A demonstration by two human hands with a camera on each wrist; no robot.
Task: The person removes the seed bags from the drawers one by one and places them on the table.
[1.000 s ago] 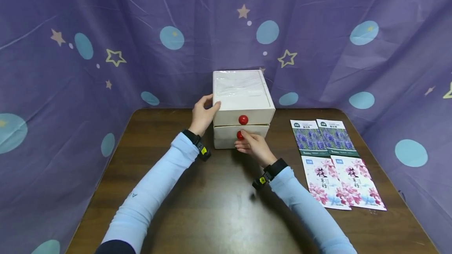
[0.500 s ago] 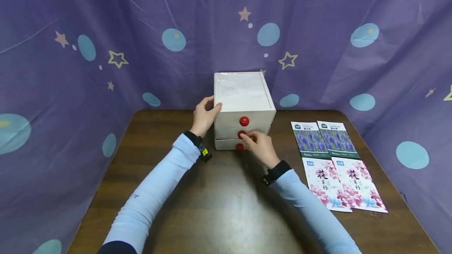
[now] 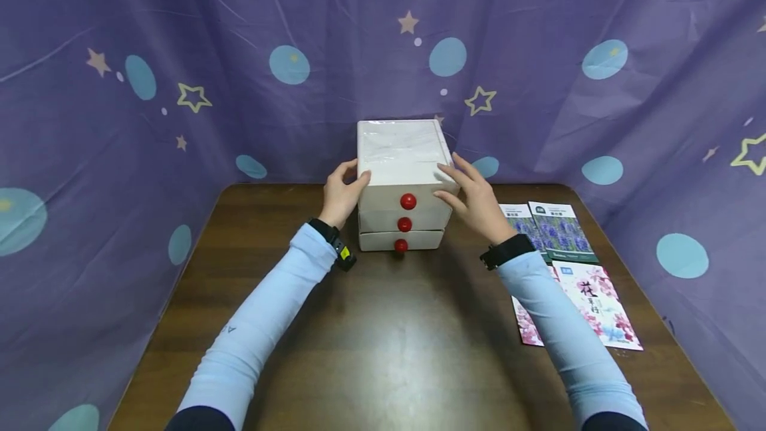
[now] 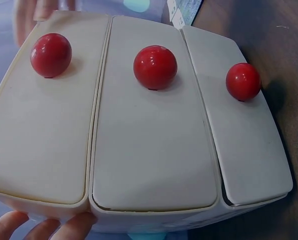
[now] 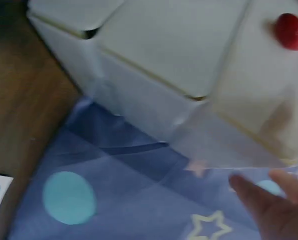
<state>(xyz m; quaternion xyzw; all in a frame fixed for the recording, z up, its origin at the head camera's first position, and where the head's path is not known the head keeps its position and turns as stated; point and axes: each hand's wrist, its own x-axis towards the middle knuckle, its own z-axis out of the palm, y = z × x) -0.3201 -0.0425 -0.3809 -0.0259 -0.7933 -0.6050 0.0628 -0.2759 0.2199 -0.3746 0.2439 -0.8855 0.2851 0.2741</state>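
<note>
A white three-drawer box (image 3: 402, 151) stands at the back of the wooden table, with a round red knob on each drawer front. The top knob (image 3: 408, 201), middle knob (image 3: 404, 224) and bottom knob (image 3: 401, 245) line up, and the drawers look pushed in. My left hand (image 3: 342, 195) holds the box's upper left edge, thumb at the front corner, fingers against the side; these fingers (image 4: 71, 227) show in the left wrist view. At the upper right corner, my right hand (image 3: 475, 198) is spread and holds nothing; whether it touches the box I cannot tell.
Purple flower booklets (image 3: 562, 231) and pink flower booklets (image 3: 598, 301) lie in overlapping pairs on the table's right side, partly covered by my right arm. A purple curtain (image 3: 239, 98) with stars hangs close behind the box. The brown tabletop (image 3: 383, 338) stretches in front.
The middle drawer, which stood out a second ago, is now pushed in. My right hand has left its knob and risen to the box's upper right corner. The left hand stays put.
</note>
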